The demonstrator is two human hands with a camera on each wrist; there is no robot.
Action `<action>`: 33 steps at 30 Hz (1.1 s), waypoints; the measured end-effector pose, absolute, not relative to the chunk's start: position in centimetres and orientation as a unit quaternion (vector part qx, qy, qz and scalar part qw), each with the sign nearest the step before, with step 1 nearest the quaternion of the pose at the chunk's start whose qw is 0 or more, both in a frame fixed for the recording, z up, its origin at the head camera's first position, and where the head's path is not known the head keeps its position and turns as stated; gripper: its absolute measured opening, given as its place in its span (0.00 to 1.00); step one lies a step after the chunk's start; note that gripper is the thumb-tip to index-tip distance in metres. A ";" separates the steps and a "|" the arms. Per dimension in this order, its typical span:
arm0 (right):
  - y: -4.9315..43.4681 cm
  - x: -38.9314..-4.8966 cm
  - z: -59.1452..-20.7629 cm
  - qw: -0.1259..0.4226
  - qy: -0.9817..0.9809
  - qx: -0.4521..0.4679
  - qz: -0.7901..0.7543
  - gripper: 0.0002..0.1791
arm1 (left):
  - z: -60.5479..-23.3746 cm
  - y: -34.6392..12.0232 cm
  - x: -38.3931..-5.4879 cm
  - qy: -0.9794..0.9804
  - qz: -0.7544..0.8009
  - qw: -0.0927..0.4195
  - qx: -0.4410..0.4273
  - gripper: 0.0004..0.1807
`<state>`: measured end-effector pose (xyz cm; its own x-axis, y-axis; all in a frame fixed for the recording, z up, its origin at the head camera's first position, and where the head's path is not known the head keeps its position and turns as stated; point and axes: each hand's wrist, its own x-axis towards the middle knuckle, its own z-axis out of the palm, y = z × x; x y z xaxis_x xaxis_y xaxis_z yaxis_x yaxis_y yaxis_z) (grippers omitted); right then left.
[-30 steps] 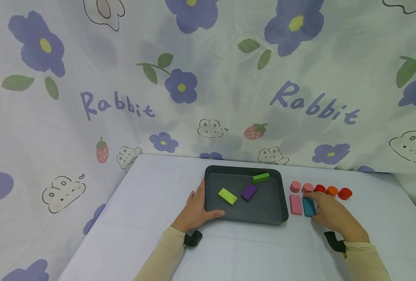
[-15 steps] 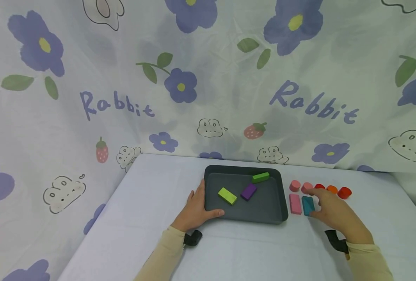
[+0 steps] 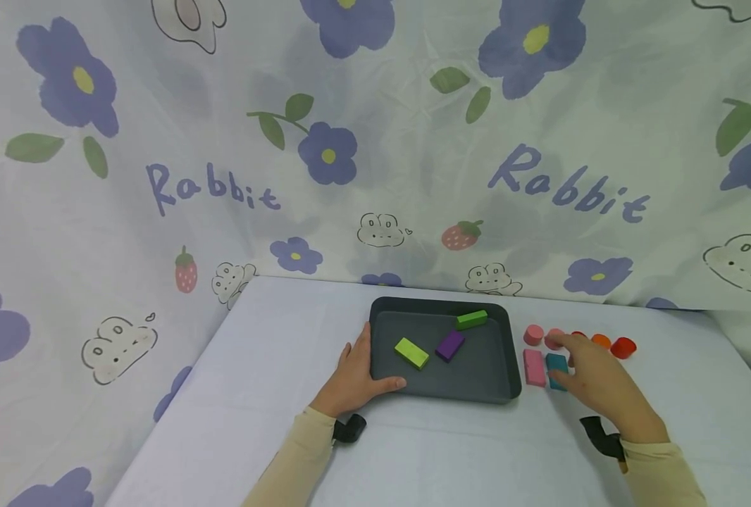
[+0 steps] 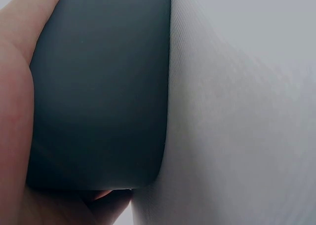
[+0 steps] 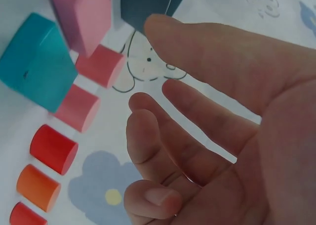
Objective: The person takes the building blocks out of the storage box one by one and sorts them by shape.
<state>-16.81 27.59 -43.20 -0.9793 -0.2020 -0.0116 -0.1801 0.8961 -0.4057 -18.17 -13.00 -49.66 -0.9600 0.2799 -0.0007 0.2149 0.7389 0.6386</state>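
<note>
My left hand (image 3: 350,382) rests against the near left corner of a dark grey tray (image 3: 470,387), fingers straight along the left side and thumb along the front edge. The left wrist view shows the tray's outer wall (image 4: 98,96) against this hand. My right hand (image 3: 606,387) hovers over a teal block (image 3: 557,363), its thumb overlapping the block's near end in the head view. In the right wrist view the fingers are loosely bent and apart from the thumb, with nothing between them; the teal block (image 5: 39,62) shows beyond. A pink block (image 3: 534,367) lies beside it.
Inside the tray lie a lime block (image 3: 411,353), a purple block (image 3: 449,346) and a green block (image 3: 471,320). Behind the teal and pink blocks runs a row of cylinders: pink (image 3: 533,334), red (image 3: 623,347) and orange (image 3: 601,341) among them. A patterned curtain (image 3: 413,176) hangs behind the table.
My right hand has drawn back slightly from the teal block, its fingers parting from the block's sides, then shifted a little left over it. The left hand, tray and blocks have stayed put.
</note>
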 end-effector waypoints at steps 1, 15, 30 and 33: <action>27.5 -16.8 -43.2 0.023 0.973 -0.098 -0.206 0.32 | -49.7 -13.0 -18.2 0.932 0.335 0.047 0.133 0.72; 25.5 -16.3 -43.6 -0.051 0.962 -0.118 -0.242 0.33 | -49.7 -13.0 -18.0 0.927 0.346 0.054 0.136 0.72; 22.4 -16.8 -44.1 -0.085 0.947 -0.119 -0.285 0.35 | -49.3 -13.0 -18.0 0.929 0.342 0.043 0.137 0.71; 21.7 -16.9 -44.2 -0.093 0.944 -0.129 -0.290 0.33 | -49.2 -13.0 -17.9 0.928 0.343 0.045 0.136 0.71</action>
